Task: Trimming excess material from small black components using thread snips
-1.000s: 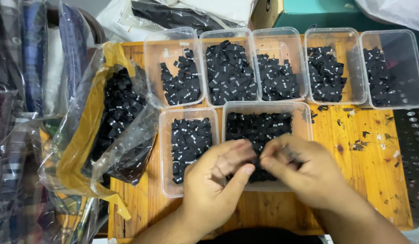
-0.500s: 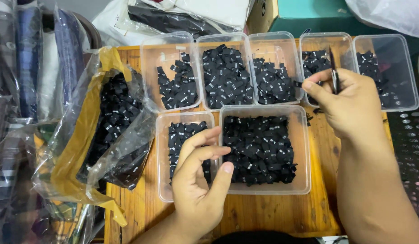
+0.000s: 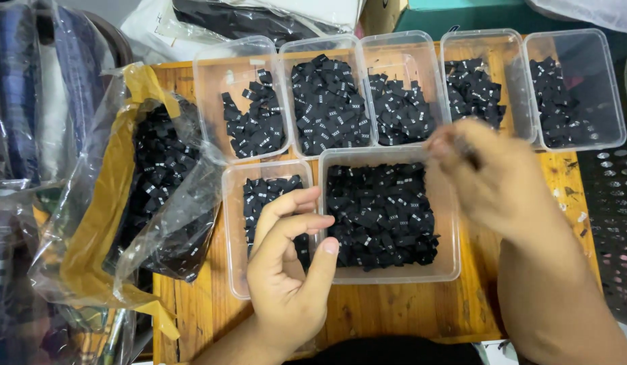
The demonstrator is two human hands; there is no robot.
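Where the left hand [image 3: 286,277] rests, its fingers are loosely curled and half spread against the near corner of the large clear plastic tub [image 3: 389,274]; nothing is seen pinched in it. The right hand [image 3: 492,179] is blurred above that tub's far right corner; something small and dark seems to be nipped at the fingertips, but this cannot be told for certain.

Small black woven labels with white marks [image 3: 381,213] are heaped in the large tub. A smaller clear tub [image 3: 233,270], just beside it on the left and partly covered by the left hand, is partly filled with the same labels.

Beyond, a row of five clear plastic tubs [image 3: 408,51] is laid across the orange wooden tabletop [image 3: 394,311], each holding a pile of labels; the middle-left one is fullest.

At far left a crumpled clear plastic bag with yellow tape [image 3: 144,122] is seen, still well stocked with unsorted labels.

Judged from this, sorting is well under way but far from finished: the bag and the large tub remain to be worked through.
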